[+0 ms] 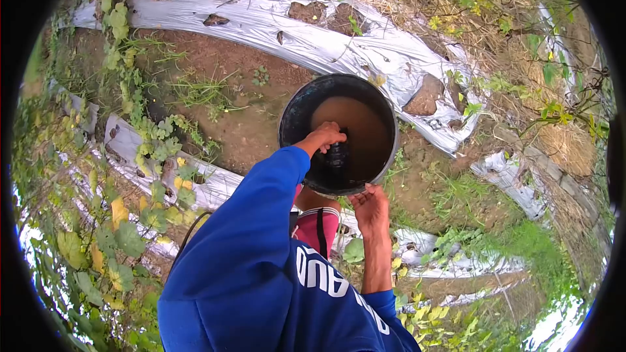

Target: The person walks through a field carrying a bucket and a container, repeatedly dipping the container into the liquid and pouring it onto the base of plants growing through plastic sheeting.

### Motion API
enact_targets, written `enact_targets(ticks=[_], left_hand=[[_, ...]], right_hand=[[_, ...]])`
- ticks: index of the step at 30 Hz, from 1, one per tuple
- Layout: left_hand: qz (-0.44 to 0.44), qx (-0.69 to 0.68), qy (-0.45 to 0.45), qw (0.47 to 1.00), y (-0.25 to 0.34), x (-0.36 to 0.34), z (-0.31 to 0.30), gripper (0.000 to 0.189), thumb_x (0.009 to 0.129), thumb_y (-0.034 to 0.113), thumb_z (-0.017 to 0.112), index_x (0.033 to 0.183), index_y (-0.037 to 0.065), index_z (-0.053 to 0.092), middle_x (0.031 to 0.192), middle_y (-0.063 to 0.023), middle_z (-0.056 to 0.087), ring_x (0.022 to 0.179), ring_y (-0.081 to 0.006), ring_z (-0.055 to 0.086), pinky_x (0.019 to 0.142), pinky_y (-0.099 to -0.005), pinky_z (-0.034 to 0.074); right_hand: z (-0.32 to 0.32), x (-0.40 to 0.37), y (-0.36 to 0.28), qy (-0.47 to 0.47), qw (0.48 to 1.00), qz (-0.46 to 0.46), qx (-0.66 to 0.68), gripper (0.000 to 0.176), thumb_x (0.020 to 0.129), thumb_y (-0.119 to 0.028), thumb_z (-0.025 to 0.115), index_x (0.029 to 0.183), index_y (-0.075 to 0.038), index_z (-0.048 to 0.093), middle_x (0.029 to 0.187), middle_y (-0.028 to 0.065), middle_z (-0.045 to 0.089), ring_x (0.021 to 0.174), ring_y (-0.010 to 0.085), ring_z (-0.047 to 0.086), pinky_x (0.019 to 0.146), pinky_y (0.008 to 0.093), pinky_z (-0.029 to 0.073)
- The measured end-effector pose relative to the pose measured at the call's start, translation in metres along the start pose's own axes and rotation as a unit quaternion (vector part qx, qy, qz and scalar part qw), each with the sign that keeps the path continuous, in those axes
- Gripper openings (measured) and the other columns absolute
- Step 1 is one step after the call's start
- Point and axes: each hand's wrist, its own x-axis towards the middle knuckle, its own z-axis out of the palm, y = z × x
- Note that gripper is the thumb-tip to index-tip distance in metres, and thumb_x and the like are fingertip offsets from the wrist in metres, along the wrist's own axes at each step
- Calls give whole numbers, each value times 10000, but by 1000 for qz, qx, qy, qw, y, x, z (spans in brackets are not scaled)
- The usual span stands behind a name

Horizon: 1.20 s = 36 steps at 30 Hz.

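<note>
A black bucket [287, 117] of brown, muddy water [352, 114] stands on the soil in front of me. My left hand [325, 135] reaches inside it, fingers closed around the top of a dark, ribbed, cylinder-like object [336, 156]. The lower part of that object sinks into shadow and water, so its exact kind does not show. At the near right side of the bucket, my right hand [370, 207] grips the rim with its fingertips, thumb side up against the edge.
Torn silver plastic mulch sheet [254, 36] runs across behind the bucket, with holes showing soil. Leafy vines [127, 241] grow at the left. Dry straw [567, 150] and stems lie at the right. Grass tufts [205, 91] dot the bare soil [241, 133].
</note>
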Motion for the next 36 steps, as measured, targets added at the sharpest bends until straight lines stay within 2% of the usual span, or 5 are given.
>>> enact_targets(ticks=[14, 19, 28, 33, 36], left_hand=[[277, 248, 172, 912, -80, -33, 11, 389, 799, 359, 625, 933, -2, 687, 991, -263, 657, 981, -386, 636, 894, -458, 497], [464, 302, 239, 798, -115, -87, -9, 278, 766, 262, 618, 738, -11, 666, 689, -226, 643, 705, -396, 654, 696, -462, 537], [472, 236, 287, 800, -176, -186, -114, 235, 786, 241, 644, 820, 10, 665, 820, -182, 655, 809, -400, 633, 733, -484, 501], [301, 312, 370, 821, -201, -234, -219, 317, 838, 381, 572, 902, 99, 701, 892, -167, 694, 887, -359, 669, 795, -517, 500], [344, 248, 413, 806, -216, -238, -294, 282, 805, 265, 638, 793, -15, 662, 808, -254, 648, 794, -439, 626, 728, -500, 504]], right_hand=[[-3, -18, 90, 6, 999, -31, 27, 274, 790, -269, 653, 998, -101, 591, 919, 35, 637, 874, 184, 581, 842, 362, 432], [7, -10, 125, -16, 999, -26, 38, 353, 756, -313, 670, 1019, -93, 587, 948, 40, 621, 895, 197, 570, 857, 369, 437], [63, 36, 202, -5, 999, 17, 43, 524, 677, -342, 718, 1108, -100, 545, 1028, 49, 574, 966, 222, 535, 900, 392, 408], [103, 70, 245, 0, 997, 44, 63, 501, 673, -315, 710, 1095, -108, 535, 1061, 52, 562, 971, 228, 534, 900, 399, 407], [137, 82, 264, 7, 997, 46, 65, 503, 678, -299, 708, 1107, -104, 531, 1070, 58, 561, 970, 230, 539, 895, 399, 416]])
